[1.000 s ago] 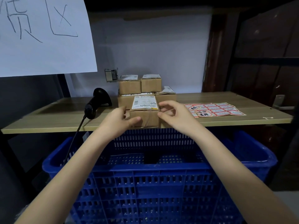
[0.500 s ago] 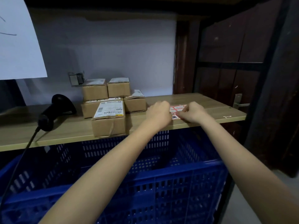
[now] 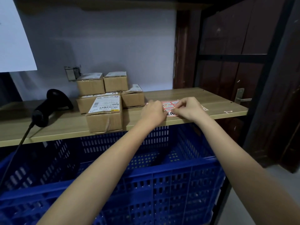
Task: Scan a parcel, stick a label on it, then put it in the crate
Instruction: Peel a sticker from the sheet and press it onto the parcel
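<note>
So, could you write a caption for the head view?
Both hands, left and right, pick at the label sheet beside a waiting parcel.

Both arms outstretched, left hand (image 3: 153,112) and right hand (image 3: 190,108) curled.

On the long wooden shelf (image 3: 194,96), a black handheld scanner (image 3: 50,106) lies left of a brown cardboard parcel (image 3: 104,115) at the front edge. Four stacked cardboard boxes (image 3: 103,88) sit behind it. A red-and-white sticker sheet (image 3: 172,105) lies right. A blue perforated plastic crate (image 3: 146,184) stands below.
</note>
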Motion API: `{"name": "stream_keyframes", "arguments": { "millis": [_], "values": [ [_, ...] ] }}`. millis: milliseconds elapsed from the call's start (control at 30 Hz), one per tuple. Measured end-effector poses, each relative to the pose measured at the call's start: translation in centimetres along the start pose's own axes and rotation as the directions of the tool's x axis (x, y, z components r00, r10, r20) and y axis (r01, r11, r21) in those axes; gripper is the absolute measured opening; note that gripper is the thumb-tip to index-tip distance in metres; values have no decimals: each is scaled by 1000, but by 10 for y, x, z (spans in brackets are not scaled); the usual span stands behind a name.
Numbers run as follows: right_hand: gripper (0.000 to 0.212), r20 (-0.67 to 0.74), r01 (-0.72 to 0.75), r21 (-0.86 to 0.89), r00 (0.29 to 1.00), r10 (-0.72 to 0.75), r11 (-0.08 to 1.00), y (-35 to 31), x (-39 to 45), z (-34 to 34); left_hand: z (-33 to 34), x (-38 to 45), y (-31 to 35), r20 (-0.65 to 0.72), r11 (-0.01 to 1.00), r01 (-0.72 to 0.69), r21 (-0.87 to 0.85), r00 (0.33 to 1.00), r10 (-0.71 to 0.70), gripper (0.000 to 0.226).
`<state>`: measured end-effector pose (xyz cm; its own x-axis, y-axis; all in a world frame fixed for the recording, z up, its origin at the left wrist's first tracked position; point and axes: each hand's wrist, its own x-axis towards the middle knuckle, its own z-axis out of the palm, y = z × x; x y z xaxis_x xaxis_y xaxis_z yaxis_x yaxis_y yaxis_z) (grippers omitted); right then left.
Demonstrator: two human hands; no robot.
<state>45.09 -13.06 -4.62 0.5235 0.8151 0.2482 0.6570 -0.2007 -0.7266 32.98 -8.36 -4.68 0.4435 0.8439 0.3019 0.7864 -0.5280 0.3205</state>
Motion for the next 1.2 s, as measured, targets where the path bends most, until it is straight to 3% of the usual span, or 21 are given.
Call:
{"name": "stream_keyframes", "arguments": {
  "millis": [67,167,300,433,567,667,733,800,867,967,1200],
  "values": [
    [25,0,10,135,1000,-10,991,-1,-2,-3,-4,-5,1,-12,1000,17,-23,1000,-17,43],
    [8,-7,44,359,999,-44,932,-9,-13,-13,-16,-16,4,-63,992,18,-125,998,-26,45],
    [9,-51,81,552,997,-64,830,-28,-37,-30,-41,-35,2,-149,904,-59,-423,989,-4,26],
    [20,-45,143,606,988,-145,783,-49,-61,-34,-68,-64,-11,-212,741,-140,-657,977,-3,27],
    [7,-17,186,649,973,-230,737,-65,-85,-19,-84,-98,-35,-210,691,-143,-708,978,-12,31],
    [15,1,191,659,967,-255,727,-72,-96,5,-85,-116,-58,-177,646,-94,-758,982,-64,30],
    [17,-34,234,622,961,-273,747,-75,-102,23,-85,-127,-70,-136,617,-43,-786,985,-104,25],
    [17,-185,411,385,911,-368,826,-74,-111,40,-85,-136,-79,-129,619,-23,-785,983,-127,23],
    [21,-339,583,79,778,-529,808,-74,-127,51,-84,-142,-85,-150,625,-34,-780,979,-134,23],
    [19,-403,684,-84,641,-653,724,-77,-148,63,-84,-148,-92,-203,628,-70,-775,969,-143,20],
    [23,-390,654,-55,681,-619,754,-83,-156,78,-85,-159,-103,-190,614,-57,-787,970,-154,17]
  ]
}}
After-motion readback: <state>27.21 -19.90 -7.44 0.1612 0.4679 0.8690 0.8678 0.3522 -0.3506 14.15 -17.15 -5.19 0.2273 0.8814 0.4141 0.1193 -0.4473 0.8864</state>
